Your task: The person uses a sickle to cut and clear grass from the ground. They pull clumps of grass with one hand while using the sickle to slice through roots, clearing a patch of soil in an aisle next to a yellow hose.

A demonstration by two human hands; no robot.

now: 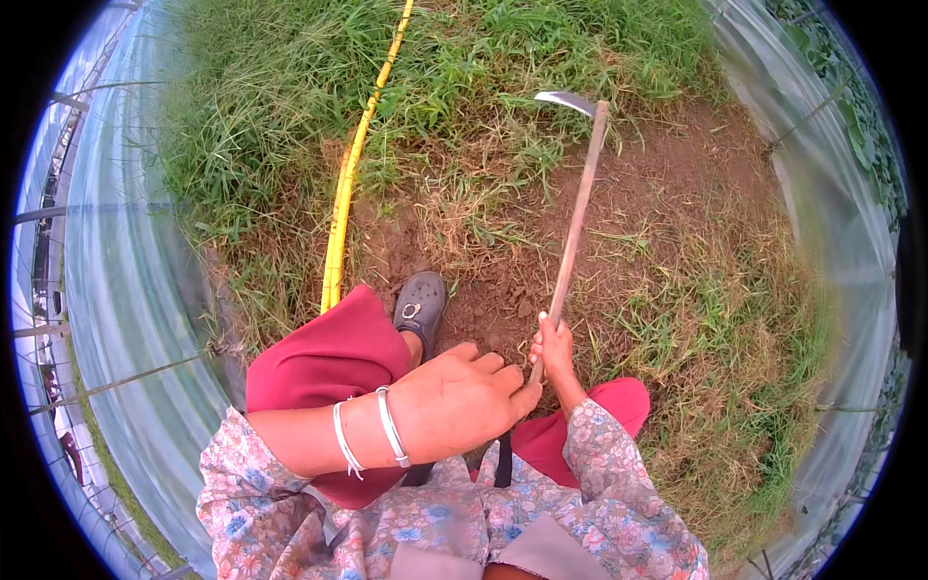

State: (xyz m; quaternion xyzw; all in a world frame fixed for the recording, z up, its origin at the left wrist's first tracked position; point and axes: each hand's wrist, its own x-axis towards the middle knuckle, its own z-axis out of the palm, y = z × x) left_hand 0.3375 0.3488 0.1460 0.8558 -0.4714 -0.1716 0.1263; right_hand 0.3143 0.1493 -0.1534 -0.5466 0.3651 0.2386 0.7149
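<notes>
A sickle (578,208) with a long wooden handle and a short curved metal blade slants up and away from me, its blade raised at the far end and pointing left. My right hand (552,348) is wrapped around the lower part of the handle. Closer to my body, my left hand (474,391) is curled over the handle's butt end, back of the hand up, hiding that end. Two pale bands circle my left wrist. Below the blade lies bare brown soil (667,184) with cut, dry grass, and green grass (522,48) grows thickly beyond it.
A yellow hose (351,164) runs away from beside my left knee through the grass. Clear plastic sheeting (126,280) on poles walls the left side, with more sheeting (822,145) on the right. My grey clog (420,302) rests on the soil.
</notes>
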